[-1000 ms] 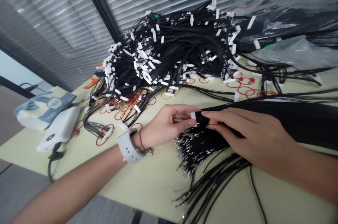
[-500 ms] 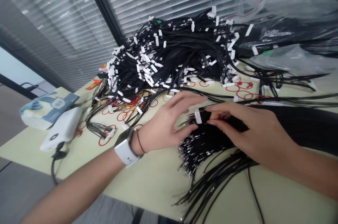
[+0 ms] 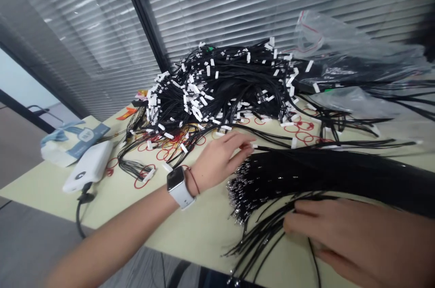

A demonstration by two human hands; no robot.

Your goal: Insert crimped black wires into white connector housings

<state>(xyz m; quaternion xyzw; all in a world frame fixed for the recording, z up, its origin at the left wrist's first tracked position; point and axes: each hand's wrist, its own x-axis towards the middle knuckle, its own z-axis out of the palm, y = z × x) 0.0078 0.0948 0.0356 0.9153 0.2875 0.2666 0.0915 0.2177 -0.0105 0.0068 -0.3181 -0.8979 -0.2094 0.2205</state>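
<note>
Left hand: the left hand [image 3: 220,157] lies open, fingers stretched, holding nothing, fingertips at the wire bundle [image 3: 306,172].
Right hand: the right hand [image 3: 343,238] rests flat and open on loose wires [image 3: 268,233], gripping nothing.
Bundle: lies across the table [image 3: 190,229], before the connector pile [image 3: 224,84].

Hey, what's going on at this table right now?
A person is sorting black wires on a pale green table. Their left hand, smartwatch on the wrist, reaches with open fingers to the terminal ends of a thick wire bundle. Their right hand rests on loose wires at the table's near edge. A heap of white-tagged wires lies behind.
</note>
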